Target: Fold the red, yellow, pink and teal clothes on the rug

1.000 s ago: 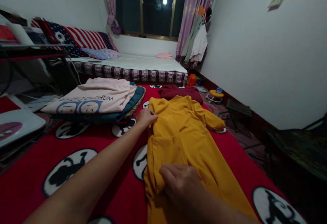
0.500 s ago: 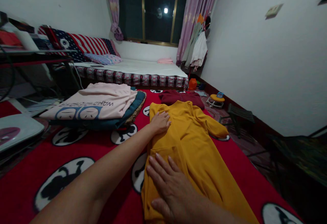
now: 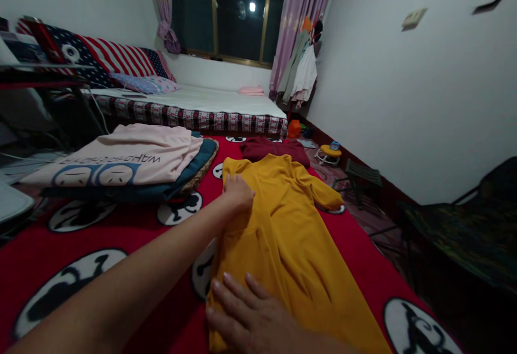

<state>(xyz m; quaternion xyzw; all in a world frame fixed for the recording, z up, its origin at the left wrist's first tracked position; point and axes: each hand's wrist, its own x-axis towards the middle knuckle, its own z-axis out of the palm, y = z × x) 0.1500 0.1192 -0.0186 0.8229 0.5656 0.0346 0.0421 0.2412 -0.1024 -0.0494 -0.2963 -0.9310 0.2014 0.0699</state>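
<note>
A long yellow garment (image 3: pixel 299 224) lies spread on a red blanket, one long sleeve stretched out to the right and its left side folded inward. My left hand (image 3: pixel 239 192) rests on the folded upper left part near the shoulder, palm down, with its fingers a little bent and touching the cloth. Closer to me, my right hand (image 3: pixel 250 313) presses flat on the lower left of the garment, fingers spread. A folded dark red garment (image 3: pixel 277 150) lies just beyond the yellow one's neckline.
To the left sits a stack of folded clothes, a pink printed shirt (image 3: pixel 141 152) on top. The red blanket (image 3: pixel 161 251) has black-and-white round prints. A bed (image 3: pixel 194 117) stands at the back. Along the right are a small yellow stool (image 3: pixel 330 151) and a folding chair (image 3: pixel 460 224).
My view has turned right, shifting the scene leftward. My right hand has slid down the garment toward me. My left hand stays near the shoulder, its fingers more bent than before.
</note>
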